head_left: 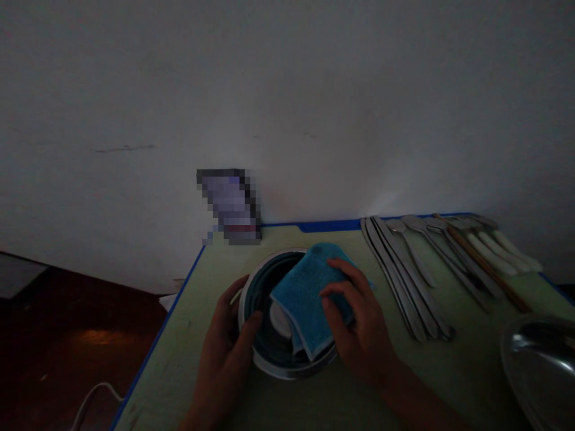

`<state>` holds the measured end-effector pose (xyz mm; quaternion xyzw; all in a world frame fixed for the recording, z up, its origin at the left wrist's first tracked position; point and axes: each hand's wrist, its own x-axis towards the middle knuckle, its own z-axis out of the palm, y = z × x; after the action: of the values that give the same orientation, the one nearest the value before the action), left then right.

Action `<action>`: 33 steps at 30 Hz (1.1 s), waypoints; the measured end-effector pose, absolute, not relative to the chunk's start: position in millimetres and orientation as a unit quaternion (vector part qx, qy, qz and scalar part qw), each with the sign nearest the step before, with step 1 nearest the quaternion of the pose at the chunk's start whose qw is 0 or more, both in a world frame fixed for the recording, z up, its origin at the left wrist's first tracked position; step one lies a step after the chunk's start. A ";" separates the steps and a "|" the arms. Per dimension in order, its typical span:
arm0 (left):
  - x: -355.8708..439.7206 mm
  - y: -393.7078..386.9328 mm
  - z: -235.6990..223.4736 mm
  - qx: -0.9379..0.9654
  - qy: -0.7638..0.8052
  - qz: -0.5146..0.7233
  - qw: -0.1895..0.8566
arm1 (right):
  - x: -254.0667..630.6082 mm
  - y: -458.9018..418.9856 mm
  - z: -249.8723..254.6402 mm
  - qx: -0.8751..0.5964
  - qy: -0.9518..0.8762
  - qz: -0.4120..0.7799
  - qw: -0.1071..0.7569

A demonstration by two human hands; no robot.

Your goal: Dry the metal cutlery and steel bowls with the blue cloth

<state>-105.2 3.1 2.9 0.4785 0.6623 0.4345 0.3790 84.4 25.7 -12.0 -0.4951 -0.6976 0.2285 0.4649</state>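
A round metal bowl [291,375] stands on the table in front of me. My left hand [229,338] grips its left rim, thumb on the inside and fingers around the outer wall. A folded light-blue cloth [305,293] lies partly in the bowl and over its right side, hiding that part of the rim. My right hand [362,326] is on the cloth's right part, its fingers curled and its thumb close to the index finger. Some of the cloth passes beneath these fingers.
Right of the bowl lie several table knives [398,281], then spoons [415,257], wooden chopsticks [494,275] and white-handled cutlery [503,251]. A shiny metal dish [543,365] sits at the near right. A blurred-out upright device [231,203] leans against the wall [314,108].
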 end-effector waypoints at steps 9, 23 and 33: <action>-97.6 -3.8 2.9 0.516 0.652 0.431 0.350 | 86.0 24.7 -16.2 -0.499 -0.645 0.236 0.529; -91.4 -26.8 15.8 0.567 0.525 0.512 0.376 | 102.6 1.6 -6.4 -0.538 -0.535 0.408 0.508; -88.9 -19.4 9.2 0.564 0.526 0.535 0.346 | 100.1 21.7 -8.2 -0.505 -0.577 0.397 0.505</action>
<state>-88.9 -19.4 9.2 0.5635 0.5264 0.5347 0.3455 100.1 21.7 -8.2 -0.5047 -0.5770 0.3967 0.5050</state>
